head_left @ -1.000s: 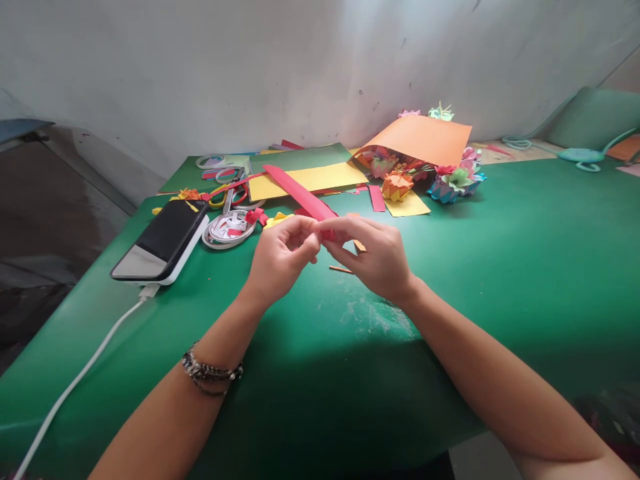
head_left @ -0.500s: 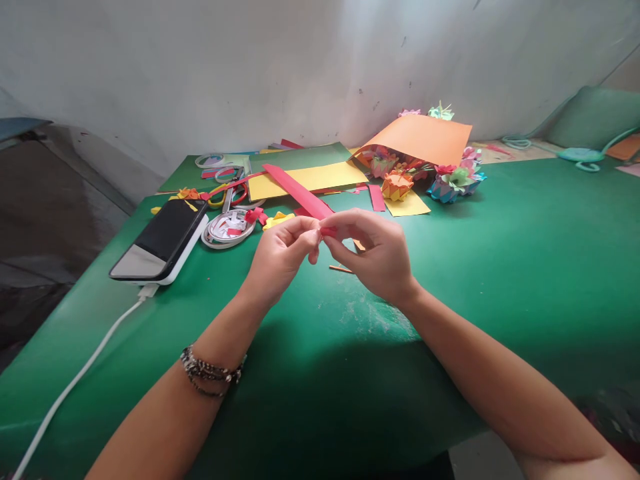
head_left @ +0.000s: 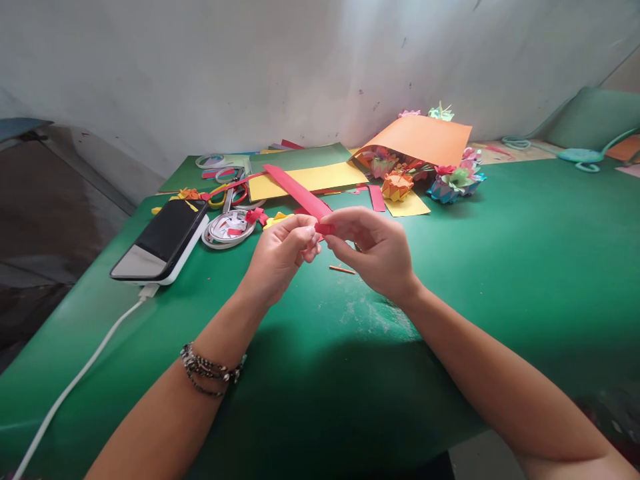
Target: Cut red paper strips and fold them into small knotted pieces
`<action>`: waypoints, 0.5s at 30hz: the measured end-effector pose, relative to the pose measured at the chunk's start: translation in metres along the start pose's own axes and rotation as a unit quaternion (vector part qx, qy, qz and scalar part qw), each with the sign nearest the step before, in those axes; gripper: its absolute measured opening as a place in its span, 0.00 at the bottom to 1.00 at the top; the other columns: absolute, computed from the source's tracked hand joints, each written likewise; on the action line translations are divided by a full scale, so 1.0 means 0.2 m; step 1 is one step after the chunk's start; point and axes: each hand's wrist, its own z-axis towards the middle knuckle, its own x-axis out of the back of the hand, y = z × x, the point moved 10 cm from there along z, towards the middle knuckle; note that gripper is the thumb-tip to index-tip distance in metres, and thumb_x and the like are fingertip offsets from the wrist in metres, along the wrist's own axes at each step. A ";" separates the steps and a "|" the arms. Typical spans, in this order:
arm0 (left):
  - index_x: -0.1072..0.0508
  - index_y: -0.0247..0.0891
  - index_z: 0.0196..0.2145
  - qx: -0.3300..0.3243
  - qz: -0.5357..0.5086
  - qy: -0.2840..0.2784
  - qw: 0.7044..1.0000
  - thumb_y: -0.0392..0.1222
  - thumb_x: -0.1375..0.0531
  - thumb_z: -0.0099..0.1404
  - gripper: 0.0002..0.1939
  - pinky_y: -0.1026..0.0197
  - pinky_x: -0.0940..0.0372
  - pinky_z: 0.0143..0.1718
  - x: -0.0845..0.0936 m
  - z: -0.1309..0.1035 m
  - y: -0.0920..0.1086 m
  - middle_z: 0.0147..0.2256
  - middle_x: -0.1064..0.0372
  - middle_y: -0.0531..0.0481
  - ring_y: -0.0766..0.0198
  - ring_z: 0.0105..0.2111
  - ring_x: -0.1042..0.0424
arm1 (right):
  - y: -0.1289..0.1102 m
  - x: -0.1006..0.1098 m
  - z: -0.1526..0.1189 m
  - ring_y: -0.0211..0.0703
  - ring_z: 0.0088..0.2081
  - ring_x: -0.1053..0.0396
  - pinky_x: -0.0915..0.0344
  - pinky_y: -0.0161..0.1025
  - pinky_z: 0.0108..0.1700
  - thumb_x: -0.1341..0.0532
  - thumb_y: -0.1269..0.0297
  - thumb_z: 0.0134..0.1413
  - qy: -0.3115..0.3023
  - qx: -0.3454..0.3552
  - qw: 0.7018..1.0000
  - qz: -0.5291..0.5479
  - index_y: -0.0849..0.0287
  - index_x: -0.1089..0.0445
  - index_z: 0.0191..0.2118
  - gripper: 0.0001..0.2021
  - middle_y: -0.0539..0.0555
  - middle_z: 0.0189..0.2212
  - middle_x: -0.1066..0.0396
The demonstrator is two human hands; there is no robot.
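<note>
Between my two hands is a small piece of red paper [head_left: 324,229]. My left hand [head_left: 286,255] pinches its left end, and my right hand [head_left: 373,250] pinches its right end between thumb and index finger. Just behind the fingertips lies a long red paper strip [head_left: 297,190], slanting away to the left across a yellow sheet [head_left: 320,179]. A thin brown stick [head_left: 342,269] rests on the table beneath my right hand. Yellow folded paper [head_left: 277,219] sits behind my left hand.
On the green table [head_left: 525,267], a phone on a white block [head_left: 160,240] with a cable is at left. Tape rolls [head_left: 229,229] and scissors [head_left: 227,197] lie beside it. Paper flowers [head_left: 397,185] under an orange sheet [head_left: 420,139] stand at the back right.
The small red piece shows more between my fingertips. The fingers of my left hand have shifted slightly, and the gap between my right thumb and index finger has narrowed.
</note>
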 end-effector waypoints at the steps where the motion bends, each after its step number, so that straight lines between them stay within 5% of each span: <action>1: 0.36 0.37 0.20 -0.006 0.006 0.004 1.000 0.37 0.45 0.50 0.04 0.69 0.43 0.23 0.01 0.00 0.01 0.17 0.44 0.59 0.75 0.18 0.43 | 0.00 0.00 0.00 0.32 0.31 0.31 0.32 0.31 0.34 0.40 0.73 0.44 0.004 0.000 1.000 -0.002 0.60 0.32 0.33 0.07 0.48 0.29 0.29; 8: 0.33 0.40 0.30 -0.054 0.092 0.012 0.994 0.46 0.40 0.51 0.10 0.66 0.39 0.24 0.02 0.01 0.04 0.22 0.37 0.57 0.72 0.20 0.37 | 0.03 0.02 0.01 0.31 0.29 0.33 0.33 0.31 0.33 0.41 0.72 0.45 0.014 -0.020 0.999 -0.026 0.59 0.34 0.32 0.06 0.47 0.27 0.31; 15: 0.32 0.38 0.23 -0.086 0.169 0.052 0.980 0.46 0.38 0.52 0.09 0.67 0.41 0.23 0.05 -0.01 0.08 0.19 0.38 0.57 0.71 0.19 0.38 | 0.03 0.00 0.01 0.30 0.30 0.32 0.32 0.30 0.33 0.41 0.73 0.45 -0.012 -0.022 0.999 -0.038 0.59 0.33 0.36 0.09 0.47 0.29 0.31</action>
